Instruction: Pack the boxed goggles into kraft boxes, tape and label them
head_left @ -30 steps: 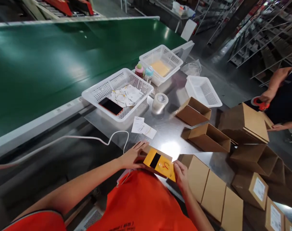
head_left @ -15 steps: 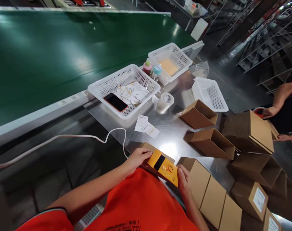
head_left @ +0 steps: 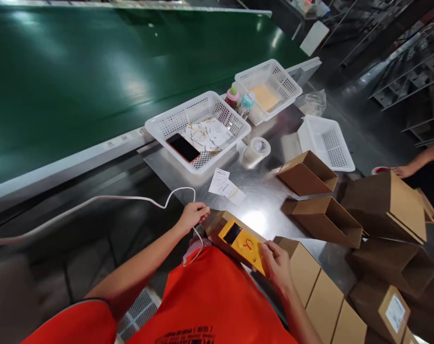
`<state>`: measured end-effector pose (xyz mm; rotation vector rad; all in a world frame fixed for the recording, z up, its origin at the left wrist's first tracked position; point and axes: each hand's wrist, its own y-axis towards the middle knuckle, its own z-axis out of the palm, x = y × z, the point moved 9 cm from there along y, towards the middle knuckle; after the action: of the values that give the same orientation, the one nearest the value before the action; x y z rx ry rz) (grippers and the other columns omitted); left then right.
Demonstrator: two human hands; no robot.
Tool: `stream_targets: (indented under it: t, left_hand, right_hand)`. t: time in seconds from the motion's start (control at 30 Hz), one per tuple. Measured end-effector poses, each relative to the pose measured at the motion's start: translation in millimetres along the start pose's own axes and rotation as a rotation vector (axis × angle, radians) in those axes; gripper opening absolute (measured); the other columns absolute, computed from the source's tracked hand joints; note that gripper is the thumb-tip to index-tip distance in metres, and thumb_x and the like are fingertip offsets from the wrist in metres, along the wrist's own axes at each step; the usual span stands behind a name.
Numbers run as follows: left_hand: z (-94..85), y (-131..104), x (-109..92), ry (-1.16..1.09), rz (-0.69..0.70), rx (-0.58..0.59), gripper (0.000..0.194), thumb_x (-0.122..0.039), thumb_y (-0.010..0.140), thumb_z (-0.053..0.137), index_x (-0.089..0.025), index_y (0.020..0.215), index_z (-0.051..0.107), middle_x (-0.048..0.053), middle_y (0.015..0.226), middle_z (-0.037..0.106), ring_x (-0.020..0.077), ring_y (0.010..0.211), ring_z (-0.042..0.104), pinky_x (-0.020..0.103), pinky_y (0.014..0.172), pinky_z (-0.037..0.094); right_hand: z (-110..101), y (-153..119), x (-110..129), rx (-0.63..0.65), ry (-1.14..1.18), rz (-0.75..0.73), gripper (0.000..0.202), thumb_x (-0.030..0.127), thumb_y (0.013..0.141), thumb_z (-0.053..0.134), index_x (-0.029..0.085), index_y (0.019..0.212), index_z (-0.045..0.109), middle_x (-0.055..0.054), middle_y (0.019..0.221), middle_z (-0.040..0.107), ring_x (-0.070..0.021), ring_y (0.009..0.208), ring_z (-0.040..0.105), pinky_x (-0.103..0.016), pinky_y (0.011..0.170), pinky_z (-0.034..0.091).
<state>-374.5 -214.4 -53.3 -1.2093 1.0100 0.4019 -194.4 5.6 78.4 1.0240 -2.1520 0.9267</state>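
Observation:
My right hand (head_left: 277,264) grips the right end of a flat yellow package (head_left: 243,246) with a dark rectangle and a red mark on its face. The package lies over a brown cardboard box (head_left: 217,223) at the near table edge. My left hand (head_left: 193,215) is off the package, to its upper left, with its fingers closed together beside the white cable (head_left: 174,191); whatever is between the fingertips is too small to make out. Two white tags (head_left: 227,186) lie on the metal table just beyond the package.
A white basket (head_left: 198,165) holds a phone and tags. Near it stand a tape roll (head_left: 256,152), two bottles and another basket (head_left: 269,91). Open cardboard boxes (head_left: 322,222) fill the right side. A person's hand (head_left: 405,171) is at far right. A green conveyor (head_left: 95,86) runs behind.
My left hand has let go of the package's left end and moved up and left, fingers closed. The view has shifted, and the other person's hand sits farther right.

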Motion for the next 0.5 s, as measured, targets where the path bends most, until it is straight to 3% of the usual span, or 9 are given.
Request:
stream_targets:
  t: [0.17, 0.3, 0.4, 0.5]
  left_hand:
    - [-19.8, 7.3, 9.3, 0.094, 0.077, -0.137, 0.024, -0.039, 0.069, 0.058, -0.019, 0.057, 0.061, -0.002, 0.048, 0.055, 0.0127, 0.049, 0.05, 0.025, 0.051, 0.038]
    - [-34.0, 8.4, 19.5, 0.142, 0.102, -0.179, 0.025, -0.038, 0.074, 0.054, -0.019, 0.059, 0.061, -0.002, 0.05, 0.057, 0.0138, 0.052, 0.052, 0.025, 0.054, 0.04]
    - [-25.0, 16.3, 31.9, 0.164, 0.099, -0.165, 0.026, -0.035, 0.076, 0.054, -0.02, 0.056, 0.057, -0.003, 0.05, 0.054, 0.0129, 0.051, 0.05, 0.024, 0.052, 0.037]
    - [-1.8, 24.6, 49.3, 0.187, 0.084, -0.142, 0.028, -0.03, 0.08, 0.054, -0.019, 0.054, 0.055, -0.004, 0.049, 0.051, 0.0116, 0.05, 0.049, 0.024, 0.052, 0.036]
  right_hand:
    - [13.0, 11.9, 19.2, 0.009, -0.094, -0.021, 0.048, 0.06, 0.085, 0.046, 0.02, 0.058, 0.047, 0.003, 0.055, 0.037, -0.0116, 0.054, 0.034, -0.024, 0.047, 0.025]
    - [22.4, 17.7, 31.5, 0.046, -0.126, -0.031, 0.047, 0.058, 0.084, 0.047, 0.02, 0.057, 0.046, 0.004, 0.054, 0.036, -0.0113, 0.053, 0.034, -0.024, 0.046, 0.024]
    - [22.2, 19.5, 32.1, 0.039, -0.128, -0.011, 0.047, 0.06, 0.083, 0.048, 0.02, 0.058, 0.047, 0.004, 0.052, 0.038, -0.0111, 0.051, 0.034, -0.023, 0.045, 0.025]
    - [19.7, 20.7, 30.7, 0.018, -0.133, 0.008, 0.049, 0.062, 0.083, 0.047, 0.02, 0.058, 0.048, 0.004, 0.052, 0.039, -0.0111, 0.05, 0.036, -0.023, 0.044, 0.026]
